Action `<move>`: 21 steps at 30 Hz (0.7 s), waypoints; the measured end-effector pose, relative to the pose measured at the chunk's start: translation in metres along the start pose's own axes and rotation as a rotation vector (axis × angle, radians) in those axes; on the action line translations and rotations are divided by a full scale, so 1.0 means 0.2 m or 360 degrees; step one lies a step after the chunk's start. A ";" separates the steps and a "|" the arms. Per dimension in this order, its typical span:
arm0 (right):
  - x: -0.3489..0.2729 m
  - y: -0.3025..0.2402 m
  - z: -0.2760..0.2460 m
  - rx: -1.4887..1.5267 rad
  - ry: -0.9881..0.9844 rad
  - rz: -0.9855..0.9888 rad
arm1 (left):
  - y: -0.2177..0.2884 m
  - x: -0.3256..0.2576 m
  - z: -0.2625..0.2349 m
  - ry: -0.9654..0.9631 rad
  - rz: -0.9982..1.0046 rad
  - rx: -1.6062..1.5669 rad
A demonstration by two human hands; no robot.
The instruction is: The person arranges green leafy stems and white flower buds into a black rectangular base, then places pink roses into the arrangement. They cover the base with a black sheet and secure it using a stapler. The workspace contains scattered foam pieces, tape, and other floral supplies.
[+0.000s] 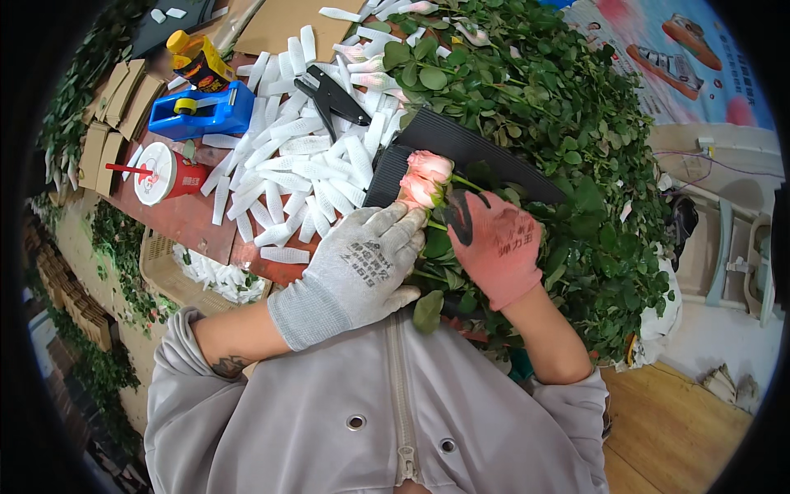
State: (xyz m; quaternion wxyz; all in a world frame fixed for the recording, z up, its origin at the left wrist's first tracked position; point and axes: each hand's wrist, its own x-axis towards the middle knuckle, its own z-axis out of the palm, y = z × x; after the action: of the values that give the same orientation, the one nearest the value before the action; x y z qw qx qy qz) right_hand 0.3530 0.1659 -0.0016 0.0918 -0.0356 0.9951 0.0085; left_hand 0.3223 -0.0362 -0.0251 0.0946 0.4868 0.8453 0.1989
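Two pink roses (428, 177) lie with their heads side by side on a black ribbed board (481, 148), green stems running toward the right. My left hand (370, 255), in a grey-white knit glove, lies with fingers stretched out and the thumb apart, its fingertips against the lower rose head. Just right of the blooms, my right hand (494, 243), in a pink glove with black fingertips, is closed round the rose stems. Its curled fingers partly hide the stems, and leaves show below and between my hands.
White mesh sleeves (288, 165) cover the table, with a black stapler (333, 99) on top. Left stand a blue tape dispenser (202, 111), a yellow-capped bottle (202, 62) and a lidded red cup (169, 173). Rose foliage (527, 90) heaps up right. A basket (173, 267) holds more sleeves.
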 end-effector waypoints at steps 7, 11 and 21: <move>0.05 0.04 0.11 -0.0059 0.0072 -0.0051 | -0.06 0.03 -0.02 0.0038 0.0129 -0.0153; 0.06 0.07 0.07 0.0050 0.0106 0.0002 | -0.05 0.10 -0.04 0.0166 0.0061 -0.0028; 0.08 0.12 0.14 -0.0184 0.0158 0.0093 | -0.24 0.04 0.04 0.0733 0.0387 -0.0625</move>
State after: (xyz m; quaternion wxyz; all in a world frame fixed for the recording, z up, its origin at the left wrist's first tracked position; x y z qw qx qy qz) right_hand 0.3413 0.1899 -0.0324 0.0400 -0.0123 0.9969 0.0669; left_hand 0.2826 -0.0483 -0.0533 -0.0314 0.4988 0.7256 0.4730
